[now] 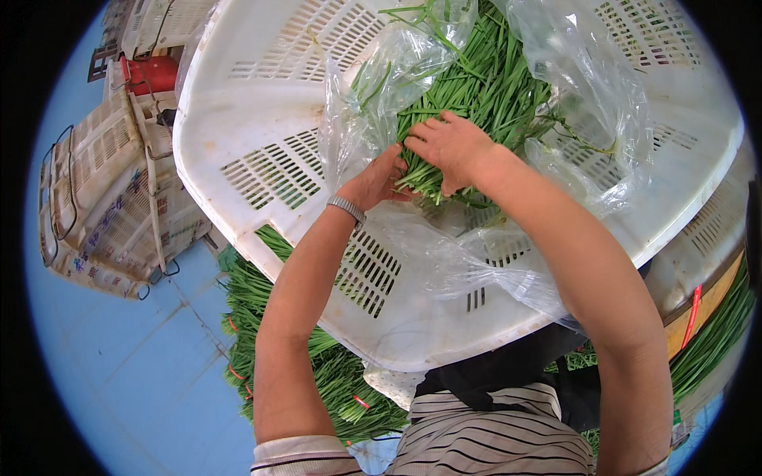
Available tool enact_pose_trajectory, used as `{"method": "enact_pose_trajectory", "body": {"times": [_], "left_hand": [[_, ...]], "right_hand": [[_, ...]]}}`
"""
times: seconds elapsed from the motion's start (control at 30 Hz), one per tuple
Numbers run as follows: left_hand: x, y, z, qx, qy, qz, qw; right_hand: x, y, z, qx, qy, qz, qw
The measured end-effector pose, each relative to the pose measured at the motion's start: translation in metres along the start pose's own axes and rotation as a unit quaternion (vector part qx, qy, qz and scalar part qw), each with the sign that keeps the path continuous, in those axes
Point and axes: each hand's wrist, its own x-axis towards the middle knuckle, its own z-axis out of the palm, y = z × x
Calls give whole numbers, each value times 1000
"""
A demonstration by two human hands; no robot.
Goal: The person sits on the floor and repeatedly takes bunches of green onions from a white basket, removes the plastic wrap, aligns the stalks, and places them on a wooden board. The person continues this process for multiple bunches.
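Observation:
A heap of garlic chives (482, 77) lies in clear plastic film (393, 71) inside a large white slotted plastic basket (238, 113). My left hand (381, 178), with a metal watch band (348, 209) at its wrist, cups the lower left of the heap at the pale cut ends (425, 178). Over the same ends arches my right hand (449, 149), its fingers across the top of the stalks and its thumb pointing down at their near side. Some of the left fingertips are hidden under the stalks. Loose film spreads below both hands.
Bundles of chives tied with red bands (309, 357) lie below the basket at the left. More chives (714, 333) sit at the right beside a wooden board (678, 333). Worn plastic crates (107, 178) with wire handles and a red container (152, 74) stand on the blue floor (143, 357).

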Motion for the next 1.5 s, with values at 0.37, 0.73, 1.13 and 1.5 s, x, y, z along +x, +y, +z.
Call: {"method": "enact_pose_trajectory", "body": {"times": [0.37, 0.73, 1.13, 1.5], "left_hand": [[-6, 11, 31, -75, -30, 43, 996], [1, -16, 20, 34, 136, 101, 985], [-5, 10, 30, -218, 36, 95, 971], [-5, 16, 21, -138, 4, 130, 982]], "right_hand": [[-2, 6, 50, -68, 71, -52, 994], [2, 18, 19, 78, 167, -21, 983], [8, 16, 16, 97, 158, -27, 982], [11, 21, 16, 101, 212, -1, 972]]}}
